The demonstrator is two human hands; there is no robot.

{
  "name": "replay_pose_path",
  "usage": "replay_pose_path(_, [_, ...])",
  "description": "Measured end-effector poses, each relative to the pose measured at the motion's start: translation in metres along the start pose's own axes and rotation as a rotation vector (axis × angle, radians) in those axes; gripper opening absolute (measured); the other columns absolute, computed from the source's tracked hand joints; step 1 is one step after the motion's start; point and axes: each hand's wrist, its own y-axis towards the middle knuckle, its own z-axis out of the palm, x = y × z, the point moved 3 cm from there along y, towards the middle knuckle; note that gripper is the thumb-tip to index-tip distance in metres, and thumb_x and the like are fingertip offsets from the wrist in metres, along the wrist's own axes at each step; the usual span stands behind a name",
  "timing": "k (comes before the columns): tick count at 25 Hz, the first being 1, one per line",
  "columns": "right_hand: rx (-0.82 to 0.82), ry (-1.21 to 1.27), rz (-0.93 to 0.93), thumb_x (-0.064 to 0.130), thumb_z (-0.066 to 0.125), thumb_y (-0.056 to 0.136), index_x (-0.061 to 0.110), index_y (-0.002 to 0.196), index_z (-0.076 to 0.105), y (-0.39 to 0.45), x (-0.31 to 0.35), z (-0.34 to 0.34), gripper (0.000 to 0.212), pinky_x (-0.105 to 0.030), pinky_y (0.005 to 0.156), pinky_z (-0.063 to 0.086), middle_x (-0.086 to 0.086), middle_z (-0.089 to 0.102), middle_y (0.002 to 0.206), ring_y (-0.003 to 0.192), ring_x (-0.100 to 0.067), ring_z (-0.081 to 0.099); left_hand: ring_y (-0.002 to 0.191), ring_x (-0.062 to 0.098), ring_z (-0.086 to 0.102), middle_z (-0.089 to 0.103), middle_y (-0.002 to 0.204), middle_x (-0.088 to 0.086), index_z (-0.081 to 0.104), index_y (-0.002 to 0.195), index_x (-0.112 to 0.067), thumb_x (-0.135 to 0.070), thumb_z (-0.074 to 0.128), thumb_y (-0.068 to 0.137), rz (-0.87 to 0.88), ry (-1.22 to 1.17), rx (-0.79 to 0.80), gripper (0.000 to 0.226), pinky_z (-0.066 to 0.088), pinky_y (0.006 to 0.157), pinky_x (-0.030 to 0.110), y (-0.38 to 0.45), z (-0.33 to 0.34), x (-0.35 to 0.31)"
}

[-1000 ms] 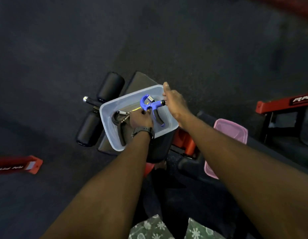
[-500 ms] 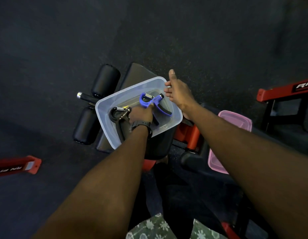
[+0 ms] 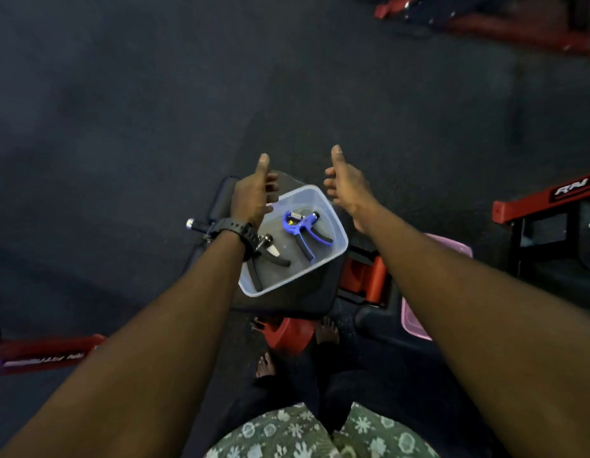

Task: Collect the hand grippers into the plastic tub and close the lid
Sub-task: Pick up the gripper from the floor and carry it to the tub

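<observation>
A clear plastic tub point(image 3: 333, 256) stands on a black bench pad with no lid on it. Inside lie a blue hand gripper point(image 3: 302, 231) on the right and a black hand gripper point(image 3: 267, 254) on the left, partly hidden by my left wrist. My left hand point(image 3: 254, 193) is raised above the tub's far left corner, thumb up, fingers loosely curled, holding nothing. My right hand point(image 3: 348, 186) hovers beyond the tub's far right corner, thumb up, also empty. The pink lid point(image 3: 416, 322) lies to the right on the bench, mostly hidden behind my right forearm.
Black foam rollers point(image 3: 221, 196) and a chrome bar end point(image 3: 190, 223) stick out left of the pad. Red bench frame parts point(image 3: 363, 276) sit right of the tub. Red equipment bars lie at the left, right and top right edges. Dark floor surrounds everything.
My left hand has let go of the black gripper and risen out of the tub. Both grippers now lie loose inside. My right hand stays raised beside the tub.
</observation>
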Motion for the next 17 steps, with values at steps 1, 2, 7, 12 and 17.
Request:
replay_pose_path(1, [-0.019,0.019,-0.007,0.067,0.034,0.095,0.023,0.084,0.060,-0.010,0.004,-0.005,0.052,-0.044,0.096,0.049,-0.008,0.068,0.101,0.094,-0.022,0.062,0.081,0.022,0.064,0.071,0.093,0.008,0.071,0.087,-0.016,-0.068,0.044,0.087,0.020,-0.002,0.012,0.059,0.047,0.066,0.030,-0.008,-0.002,-0.007])
replay_pose_path(2, [-0.034,0.040,-0.007,0.068,0.035,0.094,0.024,0.084,0.060,-0.021,0.006,-0.010,0.051,-0.044,0.095,0.049,-0.007,0.068,0.102,0.094,-0.022,0.062,0.084,0.023,0.064,0.072,0.097,0.009,0.072,0.089,-0.014,-0.068,0.044,0.088,0.039,0.000,0.028,0.061,0.049,0.066,0.032,-0.016,-0.002,-0.013])
replay_pose_path(7, [-0.160,0.162,-0.045,0.072,0.038,0.091,0.017,0.112,0.064,-0.102,0.020,-0.045,0.065,-0.039,0.089,0.049,-0.005,0.066,0.112,0.095,-0.019,0.060,0.102,0.033,0.069,0.074,0.104,0.013,0.073,0.094,-0.013,-0.073,0.043,0.080,0.186,0.021,0.256,0.069,0.054,0.091,0.048,-0.079,0.024,-0.062])
replay_pose_path(12, [-0.468,0.352,-0.052,0.066,0.037,0.094,0.010,0.122,0.060,-0.207,0.015,-0.087,0.067,-0.034,0.075,0.043,-0.006,0.060,0.107,0.092,-0.020,0.054,0.083,0.025,0.064,0.070,0.095,0.010,0.072,0.100,-0.008,-0.072,0.042,0.085,0.332,0.077,0.582,0.073,0.051,0.075,0.038,-0.161,0.049,-0.093])
replay_pose_path(17, [-0.792,0.472,-0.086,0.069,0.036,0.093,0.014,0.122,0.061,-0.346,-0.017,-0.128,0.067,-0.036,0.083,0.045,-0.007,0.064,0.114,0.096,-0.019,0.058,0.080,0.023,0.062,0.068,0.089,0.008,0.072,0.098,-0.010,-0.068,0.042,0.090,0.427,0.156,0.872,0.066,0.050,0.074,0.035,-0.271,0.082,-0.091])
